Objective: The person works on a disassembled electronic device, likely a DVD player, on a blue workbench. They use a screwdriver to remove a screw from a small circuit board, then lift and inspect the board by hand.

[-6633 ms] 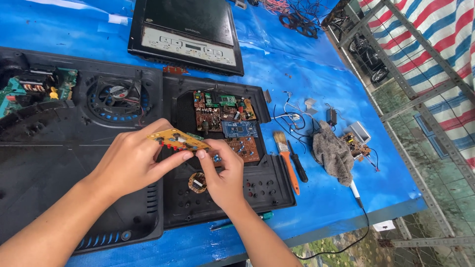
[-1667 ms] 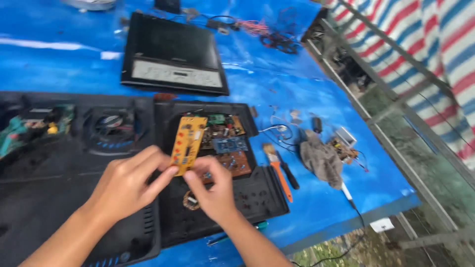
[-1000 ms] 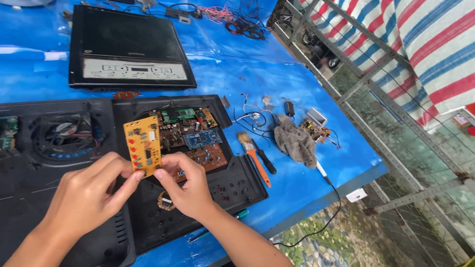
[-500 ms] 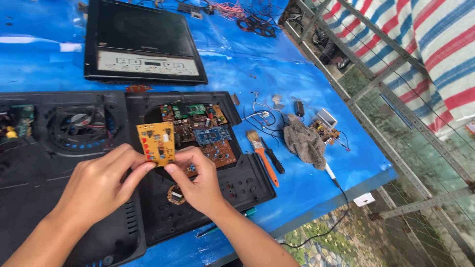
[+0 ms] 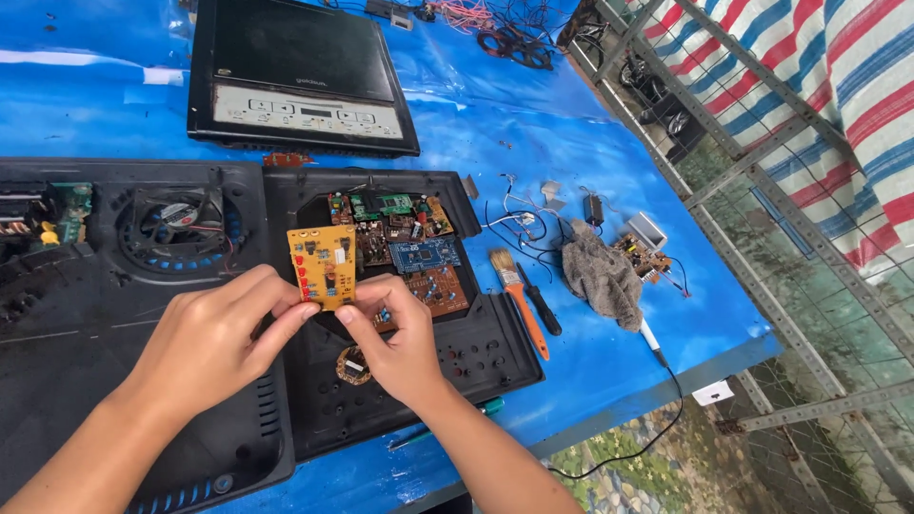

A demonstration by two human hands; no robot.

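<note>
Your left hand and right hand are together on a small yellow circuit board, each pinching its lower edge between thumb and fingertips, so the board stands tilted up toward you above the open black appliance base. That base lies on the blue-covered desk; in its recess, just behind the yellow board, sit a green board, a blue board and a brown board, crowded with parts. A round copper-coloured piece rests in the base just below your right hand. To your left a second black base holds a cooling fan with a round sticker at its hub. Beyond the bases lies a flat black cooktop with a pale rectangular control strip along its near edge. To the right of the open base lie an orange-handled brush, a dark screwdriver just beside it, a grey rag and a small loose board with wires. A small white tag hangs at the desk's near right edge; what it is, you probably cannot tell from here
</note>
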